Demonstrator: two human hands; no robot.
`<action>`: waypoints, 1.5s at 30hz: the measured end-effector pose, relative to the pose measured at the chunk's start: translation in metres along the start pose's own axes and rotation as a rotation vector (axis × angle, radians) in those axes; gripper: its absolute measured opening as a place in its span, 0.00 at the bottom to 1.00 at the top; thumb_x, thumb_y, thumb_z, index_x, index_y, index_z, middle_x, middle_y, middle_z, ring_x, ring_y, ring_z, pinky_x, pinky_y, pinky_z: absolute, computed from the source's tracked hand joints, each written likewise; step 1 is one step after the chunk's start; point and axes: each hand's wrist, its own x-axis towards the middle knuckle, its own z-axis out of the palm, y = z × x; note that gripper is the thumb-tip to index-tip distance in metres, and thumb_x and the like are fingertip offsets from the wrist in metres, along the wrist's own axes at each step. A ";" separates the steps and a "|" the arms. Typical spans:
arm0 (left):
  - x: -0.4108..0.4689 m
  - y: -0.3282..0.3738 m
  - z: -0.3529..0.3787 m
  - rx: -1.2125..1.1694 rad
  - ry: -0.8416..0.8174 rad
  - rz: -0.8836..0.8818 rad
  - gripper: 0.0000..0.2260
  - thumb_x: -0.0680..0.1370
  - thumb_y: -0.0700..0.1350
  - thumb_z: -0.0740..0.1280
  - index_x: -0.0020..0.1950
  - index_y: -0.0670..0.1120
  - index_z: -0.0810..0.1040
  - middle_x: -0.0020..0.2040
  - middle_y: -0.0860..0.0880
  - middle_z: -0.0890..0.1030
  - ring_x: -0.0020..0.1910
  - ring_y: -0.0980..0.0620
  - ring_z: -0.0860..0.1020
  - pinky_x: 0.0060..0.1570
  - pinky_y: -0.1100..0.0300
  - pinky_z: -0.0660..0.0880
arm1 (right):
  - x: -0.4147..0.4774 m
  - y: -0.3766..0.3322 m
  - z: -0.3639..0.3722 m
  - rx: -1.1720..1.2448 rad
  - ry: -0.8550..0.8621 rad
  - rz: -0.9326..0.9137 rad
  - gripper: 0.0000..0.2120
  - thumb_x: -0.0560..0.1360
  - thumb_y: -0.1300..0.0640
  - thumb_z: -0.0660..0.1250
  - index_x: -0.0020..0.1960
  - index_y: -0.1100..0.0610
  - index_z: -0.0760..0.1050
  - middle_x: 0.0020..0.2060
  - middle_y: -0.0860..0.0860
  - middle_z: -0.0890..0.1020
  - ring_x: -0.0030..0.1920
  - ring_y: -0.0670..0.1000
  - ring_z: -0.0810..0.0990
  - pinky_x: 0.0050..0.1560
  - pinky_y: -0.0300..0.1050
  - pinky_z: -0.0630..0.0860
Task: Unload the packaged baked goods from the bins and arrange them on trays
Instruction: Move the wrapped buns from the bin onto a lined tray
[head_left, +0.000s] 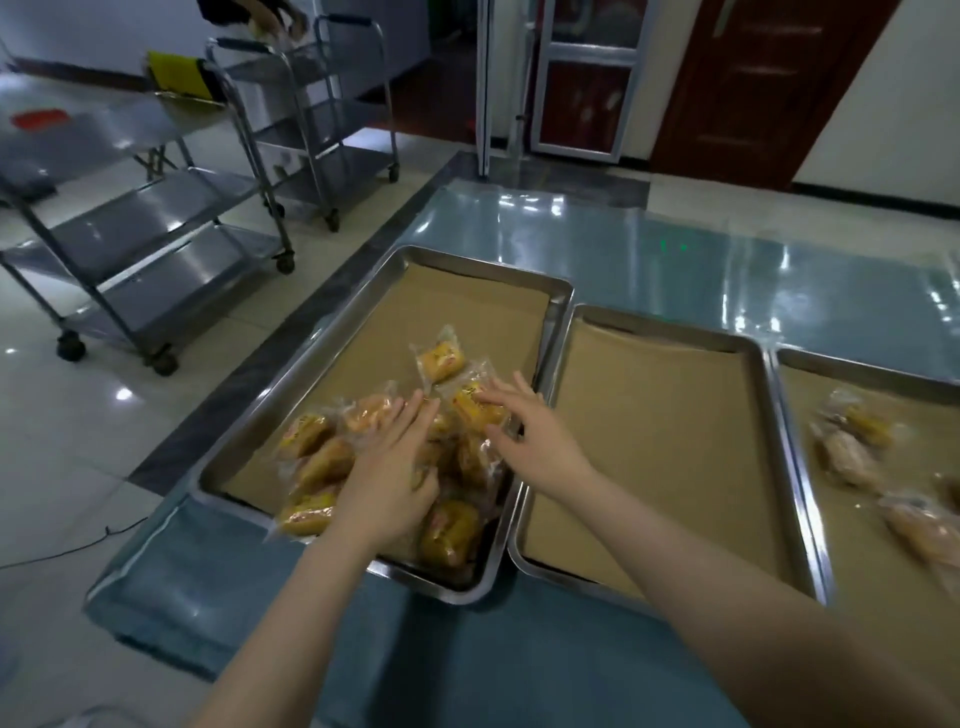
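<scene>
three steel trays sit side by side on the blue table (675, 270), each lined with brown paper. left tray (332, 332) holds a heap of wrapped yellow pastries (322, 462) at its near end. left hand (387, 478) lies flat on the heap, fingers spread; right hand (524, 431) reaches across, fingers splayed, tips touching one packet (475, 408). middle tray (670, 343) is bare paper, right tray (810, 364) has a few paler packets (852, 452). steel carts (171, 208) stand on the floor beyond, well apart.
</scene>
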 end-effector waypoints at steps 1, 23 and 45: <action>-0.001 0.013 0.003 -0.011 -0.003 0.026 0.35 0.76 0.46 0.63 0.75 0.60 0.45 0.76 0.57 0.45 0.75 0.58 0.42 0.74 0.52 0.46 | -0.012 0.005 -0.007 0.031 0.015 0.008 0.19 0.78 0.58 0.64 0.66 0.44 0.72 0.72 0.41 0.64 0.74 0.41 0.51 0.71 0.40 0.49; -0.088 0.289 0.201 -0.232 -0.235 0.266 0.27 0.76 0.40 0.64 0.73 0.55 0.63 0.73 0.60 0.59 0.72 0.63 0.57 0.66 0.70 0.54 | -0.433 0.207 -0.229 -0.218 0.412 0.560 0.11 0.72 0.60 0.72 0.54 0.52 0.81 0.58 0.47 0.79 0.60 0.49 0.75 0.60 0.35 0.66; -0.101 0.358 0.225 -0.585 -0.368 0.058 0.14 0.73 0.45 0.72 0.51 0.63 0.75 0.42 0.66 0.82 0.46 0.66 0.80 0.47 0.71 0.73 | -0.389 0.184 -0.222 0.094 0.436 0.417 0.20 0.64 0.51 0.79 0.52 0.41 0.75 0.52 0.42 0.70 0.50 0.41 0.74 0.52 0.35 0.72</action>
